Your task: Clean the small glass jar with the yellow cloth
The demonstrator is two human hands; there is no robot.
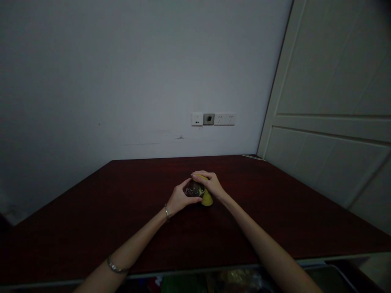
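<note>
My left hand (pixel 180 198) is wrapped around a small clear, shiny vessel (pixel 194 189), which looks like a glass or a jar; its exact shape is partly hidden by my fingers. My right hand (pixel 213 184) grips a yellow cloth (pixel 207 198) and presses it against the vessel's right side. Part of the cloth shows under the right fingers at the top, and the rest hangs down below that hand. Both hands are close together over the middle of the dark red table (pixel 146 240).
White wall sockets (pixel 224 119) and a grey outlet (pixel 209 119) sit on the wall behind the table. A pale panelled door (pixel 330 162) stands at the right. Below the front edge, an open drawer or shelf holds several dim items, one green (pixel 183 283).
</note>
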